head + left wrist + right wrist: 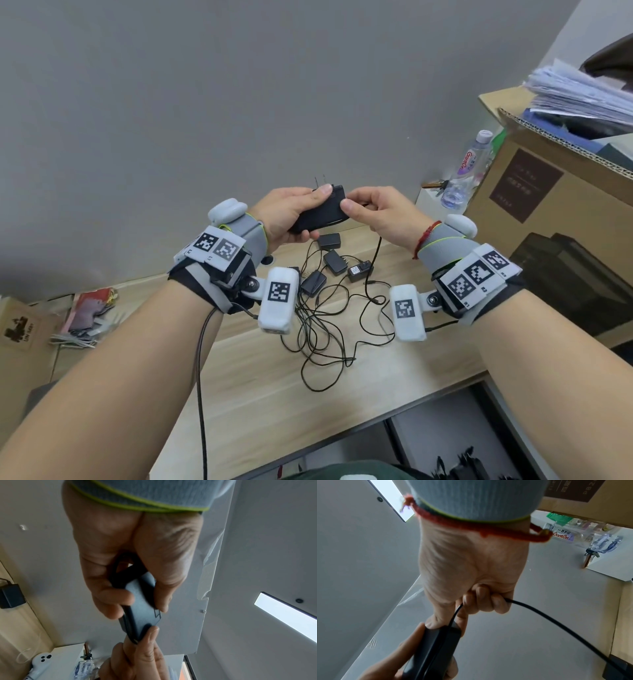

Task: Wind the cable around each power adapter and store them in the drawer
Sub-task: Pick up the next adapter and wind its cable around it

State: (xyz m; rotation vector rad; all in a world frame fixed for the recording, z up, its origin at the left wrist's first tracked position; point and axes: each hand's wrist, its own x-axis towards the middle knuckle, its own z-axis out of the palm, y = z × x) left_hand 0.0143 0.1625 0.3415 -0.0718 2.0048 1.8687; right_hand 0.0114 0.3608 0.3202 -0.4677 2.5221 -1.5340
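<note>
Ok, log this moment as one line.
left hand grips adapter | right hand pinches its cable | four adapters on desk

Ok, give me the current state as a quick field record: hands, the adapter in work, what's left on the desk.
left hand: left hand grips the black adapter by its pronged end, raised above the desk
right hand: right hand pinches the cable at the adapter's other end
cable: trails loose down to the desk
remaining: four small adapters in tangled cables
drawer: cannot tell
</note>
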